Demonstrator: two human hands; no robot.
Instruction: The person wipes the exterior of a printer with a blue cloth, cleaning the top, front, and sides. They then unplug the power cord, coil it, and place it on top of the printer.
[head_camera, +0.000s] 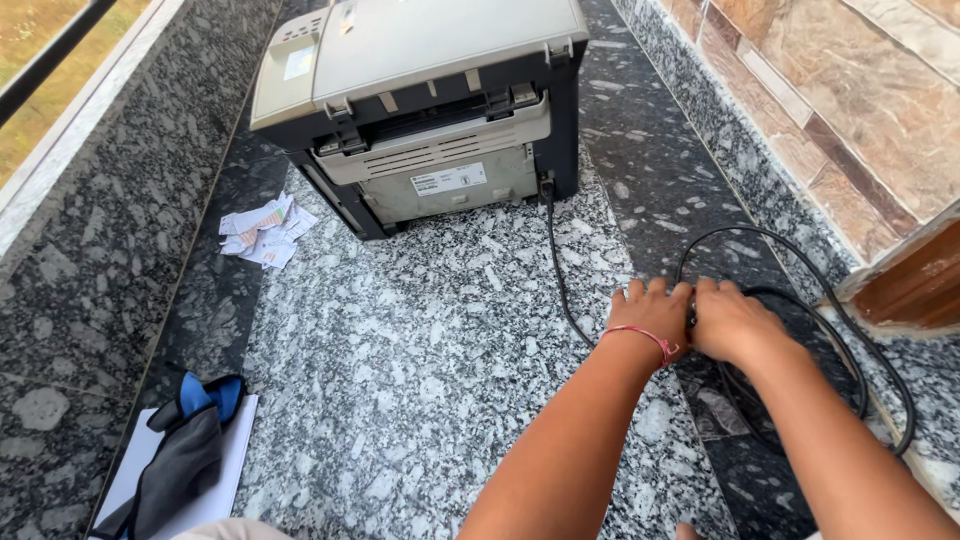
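Gripping black cable both hands, wall close right.

The speckled granite floor carries a grey printer, a black cable, crumpled papers and a dark cloth on a white sheet.

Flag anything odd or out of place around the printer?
Crumpled, torn paper scraps lie loose on the floor left of the printer, which itself sits on the granite floor. Its black cable sprawls in loops where the left hand and right hand meet.
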